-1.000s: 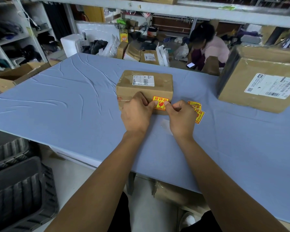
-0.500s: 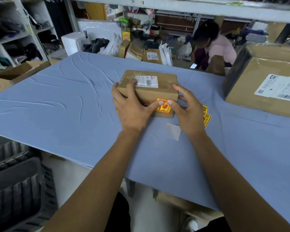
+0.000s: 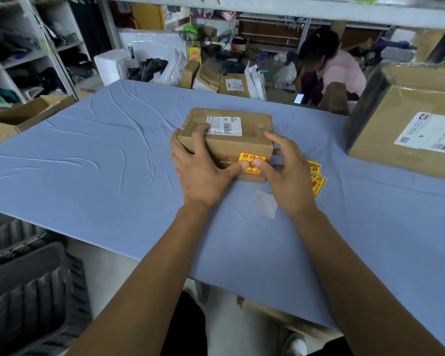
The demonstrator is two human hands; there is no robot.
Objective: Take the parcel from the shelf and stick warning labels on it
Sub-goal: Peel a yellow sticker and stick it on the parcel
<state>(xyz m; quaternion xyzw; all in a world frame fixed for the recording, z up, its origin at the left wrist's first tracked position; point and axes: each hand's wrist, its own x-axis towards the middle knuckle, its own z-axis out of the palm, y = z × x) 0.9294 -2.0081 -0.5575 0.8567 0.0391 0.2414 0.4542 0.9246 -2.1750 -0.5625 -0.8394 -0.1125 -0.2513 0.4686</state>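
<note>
Cardboard fills the grip of the left hand (image 3: 203, 173): its fingers wrap the parcel's left end and reach onto the top beside the white shipping label (image 3: 224, 125), while the thumb presses the yellow warning label (image 3: 252, 162) stuck on the near face. The right hand (image 3: 285, 176) is half open, thumb pressing the same sticker next to the left thumb, its fingers spread beside the right end of the parcel (image 3: 229, 142); whether they actually touch the box I cannot tell. A second ago both hands were bunched low on the near face, fingers curled, smoothing the sticker down; since then the left fingers have climbed over the top and the right fingers have opened toward the side. That shift suggests the first label is seated and the hands are getting ready to turn or lift the box for another face. The parcel itself sits in much the same spot, flat on the blue worktop (image 3: 88, 163), well off the shelf. Just right of the right hand lie the spare labels (image 3: 319, 181), and a scrap of peeled backing paper (image 3: 265, 202) rests between the wrists. A larger box (image 3: 409, 119) stands apart at the right edge.
</note>
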